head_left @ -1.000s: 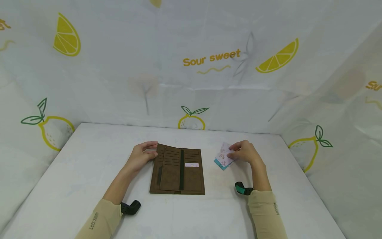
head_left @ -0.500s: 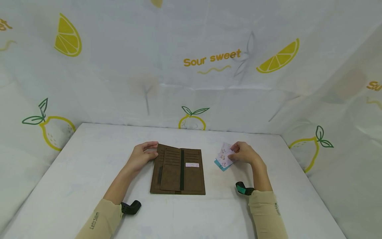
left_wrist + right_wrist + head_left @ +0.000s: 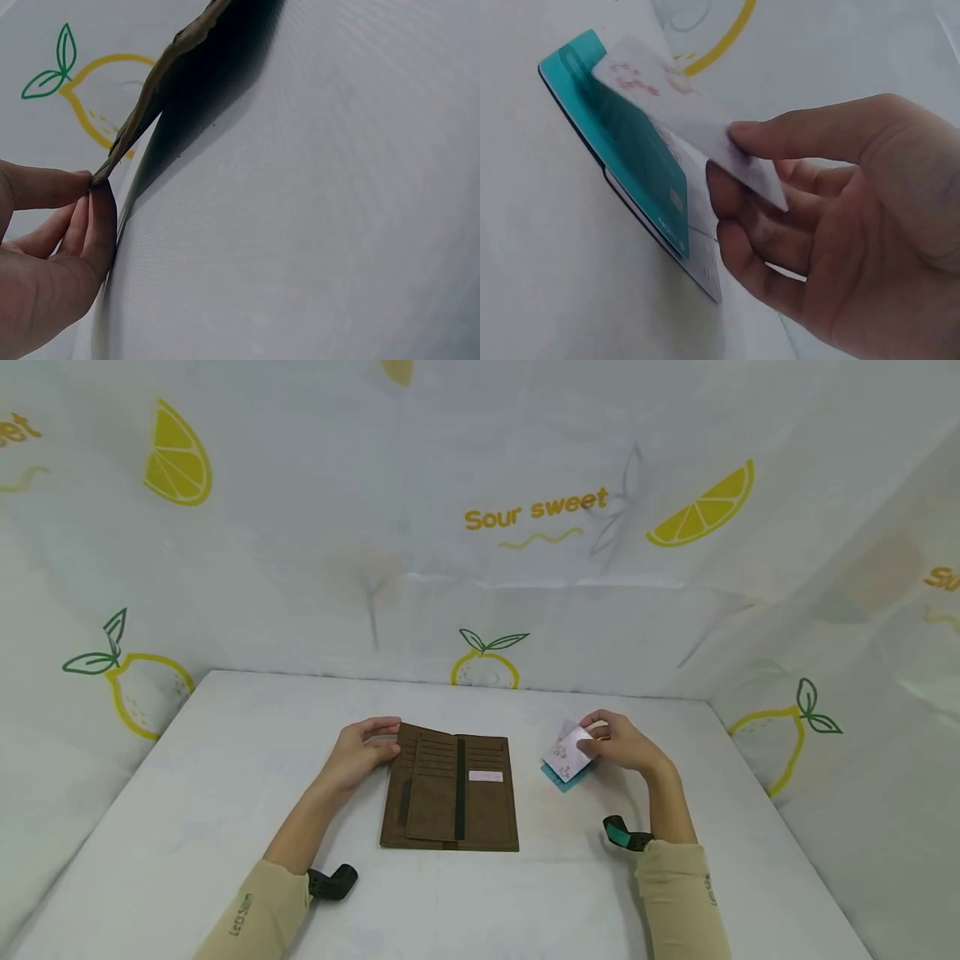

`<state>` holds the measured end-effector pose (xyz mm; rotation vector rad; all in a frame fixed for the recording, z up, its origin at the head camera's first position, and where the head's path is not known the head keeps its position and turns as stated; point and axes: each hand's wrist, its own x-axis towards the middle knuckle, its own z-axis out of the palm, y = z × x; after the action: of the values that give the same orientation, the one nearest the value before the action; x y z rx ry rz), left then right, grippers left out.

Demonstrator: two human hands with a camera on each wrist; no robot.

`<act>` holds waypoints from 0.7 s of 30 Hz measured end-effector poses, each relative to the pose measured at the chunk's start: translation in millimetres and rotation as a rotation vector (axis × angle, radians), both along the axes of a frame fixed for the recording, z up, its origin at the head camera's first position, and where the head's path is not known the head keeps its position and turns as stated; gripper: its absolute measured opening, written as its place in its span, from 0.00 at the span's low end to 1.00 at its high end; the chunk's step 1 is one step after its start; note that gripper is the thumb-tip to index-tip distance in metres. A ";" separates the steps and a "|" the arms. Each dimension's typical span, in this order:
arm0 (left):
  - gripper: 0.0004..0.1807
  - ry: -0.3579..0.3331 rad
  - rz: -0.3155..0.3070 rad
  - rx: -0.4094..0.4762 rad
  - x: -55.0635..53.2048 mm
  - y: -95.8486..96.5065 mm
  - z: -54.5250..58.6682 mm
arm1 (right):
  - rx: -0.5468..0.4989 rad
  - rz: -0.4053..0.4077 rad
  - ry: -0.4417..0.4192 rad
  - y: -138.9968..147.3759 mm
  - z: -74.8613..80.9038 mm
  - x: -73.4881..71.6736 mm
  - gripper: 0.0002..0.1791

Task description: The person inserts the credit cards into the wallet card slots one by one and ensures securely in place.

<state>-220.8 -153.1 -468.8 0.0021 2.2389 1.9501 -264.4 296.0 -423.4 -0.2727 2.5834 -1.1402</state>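
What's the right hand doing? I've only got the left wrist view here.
Observer: The right hand is pinching a white card with a reddish print.

Operator: Anything under that?

Observer: Yes, a teal card lies beneath it.

Operator: I see the left hand pinching a brown edge. What's that part of?

Observer: A brown wallet, lying open. A pale card shows in its right half as the head camera sees it.
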 end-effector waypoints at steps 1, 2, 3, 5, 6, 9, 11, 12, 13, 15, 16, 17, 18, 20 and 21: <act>0.28 0.002 -0.001 0.000 0.4 0.2 0.0 | -0.009 -0.005 0.015 -1.3 -0.4 -0.6 0.24; 0.28 0.002 0.000 0.002 0.5 0.0 -0.3 | -0.020 -0.011 0.029 -2.9 -0.2 -1.2 0.23; 0.28 0.003 0.003 0.001 0.6 0.1 -0.3 | -0.027 -0.017 0.047 -5.2 0.2 -1.7 0.23; 0.28 0.003 0.005 0.000 0.7 0.0 -0.6 | -0.041 -0.029 0.089 -11.0 0.8 -3.5 0.22; 0.28 0.005 0.006 -0.001 0.9 -0.2 -0.4 | -0.048 -0.032 0.109 -14.4 1.7 -4.0 0.21; 0.28 0.006 0.009 -0.003 0.6 -0.6 -0.9 | -0.078 -0.016 0.169 -26.7 3.7 -6.6 0.21; 0.28 0.007 0.010 -0.006 0.3 -0.9 -1.4 | -0.107 -0.007 0.191 -35.9 4.3 -8.7 0.21; 0.28 0.008 0.010 -0.005 0.1 -1.1 -1.7 | -0.122 -0.001 0.199 -40.8 4.4 -10.2 0.21; 0.27 0.007 0.011 -0.005 -0.3 -1.0 -2.1 | -0.137 0.002 0.204 -45.9 4.6 -11.1 0.21; 0.27 0.007 0.012 -0.003 -0.9 -1.0 -2.6 | -0.166 0.001 0.210 -55.7 4.8 -12.6 0.21; 0.27 0.008 0.012 -0.005 -1.4 -0.8 -2.9 | -0.179 -0.001 0.211 -60.2 4.5 -13.2 0.21; 0.27 0.009 0.011 -0.006 -1.8 -0.8 -3.1 | -0.187 -0.003 0.214 -64.7 4.0 -14.0 0.20; 0.27 0.005 0.015 -0.007 -2.2 -0.7 -3.1 | -0.192 -0.003 0.216 -69.0 3.5 -14.7 0.20; 0.28 0.004 0.015 -0.011 -3.0 -1.1 -3.4 | -0.203 -0.002 0.214 -77.0 2.7 -15.9 0.20; 0.28 0.005 0.013 -0.011 -3.4 -1.2 -3.5 | -0.209 0.000 0.213 -80.9 2.1 -16.5 0.19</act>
<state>-224.2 -154.2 -472.3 -0.0090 2.2581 1.9461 -280.9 215.0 -421.3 -0.4645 2.6417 -1.4556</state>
